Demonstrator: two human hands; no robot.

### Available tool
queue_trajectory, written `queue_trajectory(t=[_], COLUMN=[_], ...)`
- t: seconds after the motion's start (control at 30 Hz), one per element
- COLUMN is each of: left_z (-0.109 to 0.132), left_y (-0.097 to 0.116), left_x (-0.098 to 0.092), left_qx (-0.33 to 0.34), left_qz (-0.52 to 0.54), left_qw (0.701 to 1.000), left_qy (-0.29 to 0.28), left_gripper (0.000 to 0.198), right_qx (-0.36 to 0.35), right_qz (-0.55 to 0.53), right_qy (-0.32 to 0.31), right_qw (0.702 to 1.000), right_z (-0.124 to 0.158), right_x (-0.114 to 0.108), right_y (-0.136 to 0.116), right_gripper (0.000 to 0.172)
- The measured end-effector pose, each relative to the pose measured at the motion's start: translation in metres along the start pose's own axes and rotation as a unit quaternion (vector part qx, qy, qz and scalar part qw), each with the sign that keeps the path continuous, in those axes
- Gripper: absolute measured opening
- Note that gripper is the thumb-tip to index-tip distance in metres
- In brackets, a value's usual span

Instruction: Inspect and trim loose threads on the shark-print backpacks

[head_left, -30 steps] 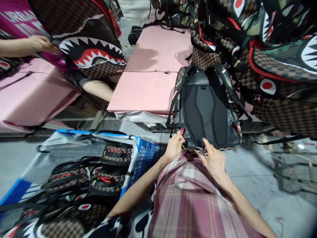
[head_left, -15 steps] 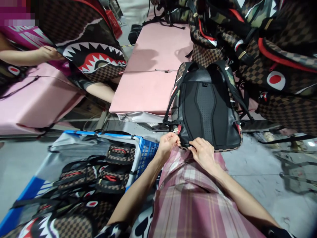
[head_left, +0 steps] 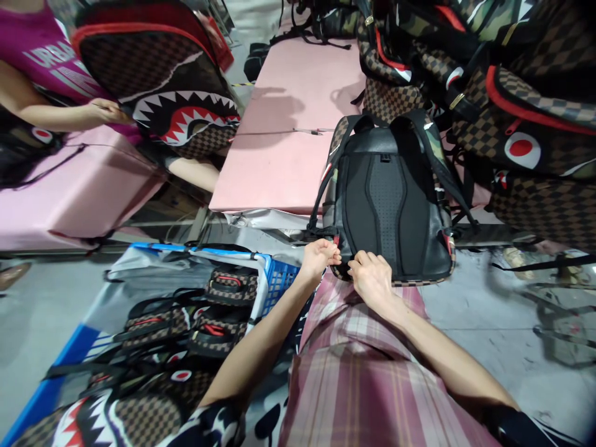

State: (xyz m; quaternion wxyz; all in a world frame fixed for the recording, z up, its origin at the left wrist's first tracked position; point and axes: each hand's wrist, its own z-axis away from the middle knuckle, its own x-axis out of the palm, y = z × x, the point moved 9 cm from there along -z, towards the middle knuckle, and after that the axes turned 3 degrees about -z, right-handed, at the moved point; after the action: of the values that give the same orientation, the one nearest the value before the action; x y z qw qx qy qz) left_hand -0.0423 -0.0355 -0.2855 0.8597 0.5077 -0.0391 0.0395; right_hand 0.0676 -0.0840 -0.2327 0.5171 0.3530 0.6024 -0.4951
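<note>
A backpack (head_left: pixel 388 198) with a black padded back panel and black straps leans against the edge of the pink table (head_left: pixel 274 161), its bottom resting on my plaid-covered lap. My left hand (head_left: pixel 320 256) pinches the backpack's lower left corner, fingers closed on the edge. My right hand (head_left: pixel 371 278) is closed on the bottom seam just to the right of it. The two hands are almost touching.
A blue crate (head_left: pixel 274 282) at the left holds several checkered shark-mouth bags (head_left: pixel 209 316). A heap of similar backpacks (head_left: pixel 516 105) fills the right of the table. Another person's hand (head_left: pixel 105 110) holds a shark-mouth backpack (head_left: pixel 172 93) at the upper left. Grey floor lies at the right.
My right hand slid left along the backpack's bottom edge toward my left hand and curled shut. The backpack stayed where it was.
</note>
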Motion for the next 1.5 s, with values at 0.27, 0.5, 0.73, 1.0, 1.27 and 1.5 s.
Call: queue_trajectory(t=[0.27, 0.5, 0.73, 1.0, 1.27, 1.5], left_z=[0.002, 0.004, 0.003, 0.008, 0.005, 0.004], left_y=[0.0, -0.001, -0.002, -0.01, 0.002, 0.0], left_x=[0.003, 0.007, -0.001, -0.036, -0.016, -0.013], left_qx=[0.002, 0.001, -0.004, -0.013, 0.004, 0.004], left_qz=[-0.012, -0.013, 0.008, 0.046, 0.047, 0.043], left_qw=[1.0, 1.0, 1.0, 0.999, 0.999, 0.999], left_qy=[-0.009, -0.019, -0.018, 0.0, -0.002, -0.011], left_gripper=[0.03, 0.028, 0.024, 0.026, 0.023, 0.021], right_qx=[-0.01, -0.015, -0.002, 0.035, -0.022, -0.028], right_qz=[0.004, 0.002, -0.01, -0.073, -0.034, -0.02], right_qy=[-0.016, -0.021, -0.021, -0.002, -0.001, -0.009], right_qw=[1.0, 1.0, 1.0, 0.997, 0.999, 0.999], right_z=[-0.004, -0.008, -0.007, 0.008, -0.007, -0.007], right_x=[0.002, 0.002, 0.0, -0.004, 0.0, 0.001], right_y=[-0.003, -0.002, 0.004, 0.032, 0.006, 0.003], right_gripper=[0.017, 0.018, 0.016, 0.017, 0.013, 0.013])
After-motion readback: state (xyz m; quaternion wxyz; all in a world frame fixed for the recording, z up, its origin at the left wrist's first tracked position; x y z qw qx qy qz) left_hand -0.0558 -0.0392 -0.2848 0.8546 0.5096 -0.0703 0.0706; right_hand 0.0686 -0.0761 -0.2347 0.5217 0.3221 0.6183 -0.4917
